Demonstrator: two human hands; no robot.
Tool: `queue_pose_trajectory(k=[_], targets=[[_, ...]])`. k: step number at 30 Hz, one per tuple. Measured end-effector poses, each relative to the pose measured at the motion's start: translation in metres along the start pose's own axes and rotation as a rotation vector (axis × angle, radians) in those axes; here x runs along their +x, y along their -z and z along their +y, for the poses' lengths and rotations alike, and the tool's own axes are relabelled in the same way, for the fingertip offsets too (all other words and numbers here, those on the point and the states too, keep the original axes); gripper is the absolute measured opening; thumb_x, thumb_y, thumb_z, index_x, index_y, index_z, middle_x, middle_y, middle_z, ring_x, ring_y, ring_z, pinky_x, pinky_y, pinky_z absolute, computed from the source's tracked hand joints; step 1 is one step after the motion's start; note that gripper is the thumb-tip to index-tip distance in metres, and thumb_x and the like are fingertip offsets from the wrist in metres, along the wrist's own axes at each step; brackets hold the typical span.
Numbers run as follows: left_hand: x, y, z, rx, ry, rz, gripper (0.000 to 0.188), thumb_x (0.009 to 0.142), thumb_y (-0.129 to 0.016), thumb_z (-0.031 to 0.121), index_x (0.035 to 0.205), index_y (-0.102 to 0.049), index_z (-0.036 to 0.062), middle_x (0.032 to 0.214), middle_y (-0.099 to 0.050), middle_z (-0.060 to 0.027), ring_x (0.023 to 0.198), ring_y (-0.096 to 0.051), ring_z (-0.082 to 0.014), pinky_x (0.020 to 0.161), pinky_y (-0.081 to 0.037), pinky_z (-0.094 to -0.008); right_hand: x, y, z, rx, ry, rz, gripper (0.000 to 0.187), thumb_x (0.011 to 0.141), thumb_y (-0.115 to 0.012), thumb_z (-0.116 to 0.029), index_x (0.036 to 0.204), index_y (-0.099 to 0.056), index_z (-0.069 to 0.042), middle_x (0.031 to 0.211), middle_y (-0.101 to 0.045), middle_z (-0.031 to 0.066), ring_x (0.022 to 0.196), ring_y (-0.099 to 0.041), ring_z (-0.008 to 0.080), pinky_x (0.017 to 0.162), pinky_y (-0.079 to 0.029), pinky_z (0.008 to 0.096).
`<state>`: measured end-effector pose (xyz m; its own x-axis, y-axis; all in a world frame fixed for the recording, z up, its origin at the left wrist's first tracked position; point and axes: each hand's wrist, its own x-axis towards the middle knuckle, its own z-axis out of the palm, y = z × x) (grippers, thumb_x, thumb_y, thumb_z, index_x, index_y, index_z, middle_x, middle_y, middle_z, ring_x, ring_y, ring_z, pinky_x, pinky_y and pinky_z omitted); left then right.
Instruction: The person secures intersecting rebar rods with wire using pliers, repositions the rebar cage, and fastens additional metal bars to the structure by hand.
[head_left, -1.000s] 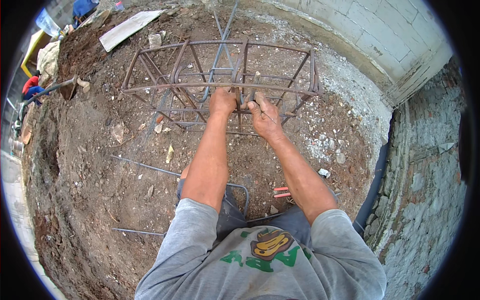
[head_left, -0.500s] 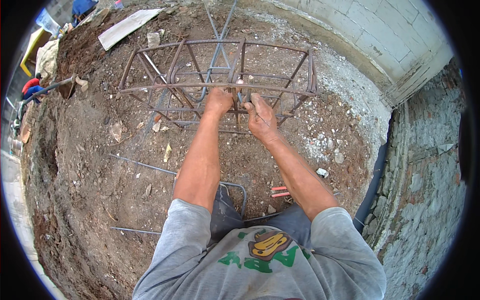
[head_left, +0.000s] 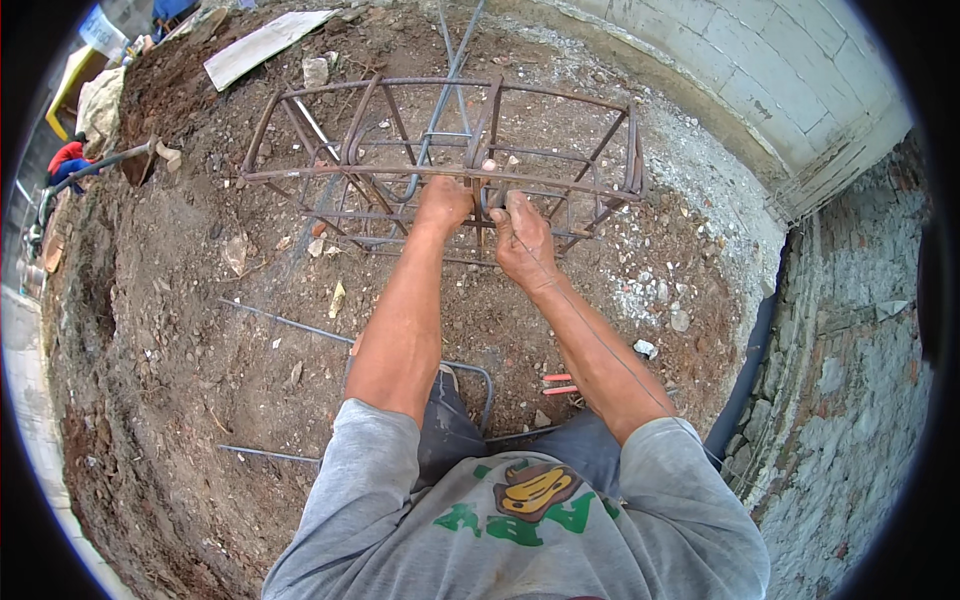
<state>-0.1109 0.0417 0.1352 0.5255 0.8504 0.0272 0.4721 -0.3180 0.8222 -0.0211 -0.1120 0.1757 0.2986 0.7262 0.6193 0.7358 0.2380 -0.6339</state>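
A rusty rebar cage (head_left: 571, 182) rests on the dirt in front of me, its long bars joined by bent stirrups. My left hand (head_left: 443, 204) is closed against its near upper bar, beside a stirrup near the middle; the fingertips are hidden. Just to the right, my right hand (head_left: 526, 242) pinches a thin tie wire (head_left: 607, 350) close to the same stirrup. That wire trails back along my right forearm toward the elbow. The exact spot where the wire meets the bars is too small to make out.
Grey bent rods (head_left: 290, 322) lie on the ground near my legs. A tool with red handles (head_left: 560, 384) is by my right knee. Crossed rods (head_left: 452, 62) extend beyond the cage. A block wall (head_left: 750, 60) stands at right; another person (head_left: 69, 160) is far left.
My right hand has turned slightly, and the wire now shows more plainly along my forearm. The left hand stays at the same bar. The view has shifted a little.
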Motion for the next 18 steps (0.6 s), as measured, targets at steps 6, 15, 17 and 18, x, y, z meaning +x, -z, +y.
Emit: queue_pose_trajectory(k=[6, 15, 17, 18], targets=[[-0.014, 0.001, 0.017, -0.163, 0.069, 0.113, 0.048, 0.087, -0.061, 0.044, 0.102, -0.065, -0.0016, 0.085, -0.065, -0.0090, 0.077, -0.055, -0.0158, 0.070, -0.045, -0.0309, 0.003, -0.002, -0.001, -0.053, -0.031, -0.050, 0.017, 0.090, -0.052, -0.011, 0.104, -0.049, -0.003, 0.091, -0.054, 0.0194, 0.079, -0.057, 0.0424, 0.062, -0.047, 0.0472], [-0.067, 0.015, 0.073, -0.433, 0.057, 0.228, 0.023, 0.082, -0.053, 0.014, 0.098, -0.065, 0.0010, 0.086, -0.068, -0.0155, 0.080, -0.064, -0.0242, 0.073, -0.048, -0.0348, 0.005, -0.002, -0.002, -0.034, 0.032, -0.008, 0.015, 0.088, -0.052, -0.007, 0.101, -0.047, -0.003, 0.089, -0.054, 0.0188, 0.074, -0.057, 0.0424, 0.058, -0.046, 0.0480], [-0.073, 0.019, 0.082, -0.754, 0.031, 0.218, 0.025, 0.082, -0.053, 0.014, 0.098, -0.063, -0.0018, 0.086, -0.068, -0.0132, 0.079, -0.064, -0.0201, 0.071, -0.047, -0.0326, 0.007, -0.005, 0.000, -0.019, 0.021, -0.015, 0.013, 0.088, -0.053, -0.006, 0.099, -0.048, -0.003, 0.087, -0.053, 0.0190, 0.075, -0.056, 0.0426, 0.059, -0.045, 0.0468], [-0.075, 0.025, 0.085, -0.643, -0.020, 0.193, 0.026, 0.082, -0.054, 0.016, 0.098, -0.062, -0.0034, 0.087, -0.068, -0.0119, 0.079, -0.063, -0.0182, 0.071, -0.047, -0.0307, 0.008, -0.006, 0.001, -0.010, 0.004, -0.030, 0.012, 0.088, -0.054, -0.005, 0.097, -0.049, -0.002, 0.085, -0.053, 0.0193, 0.075, -0.055, 0.0427, 0.060, -0.044, 0.0456]])
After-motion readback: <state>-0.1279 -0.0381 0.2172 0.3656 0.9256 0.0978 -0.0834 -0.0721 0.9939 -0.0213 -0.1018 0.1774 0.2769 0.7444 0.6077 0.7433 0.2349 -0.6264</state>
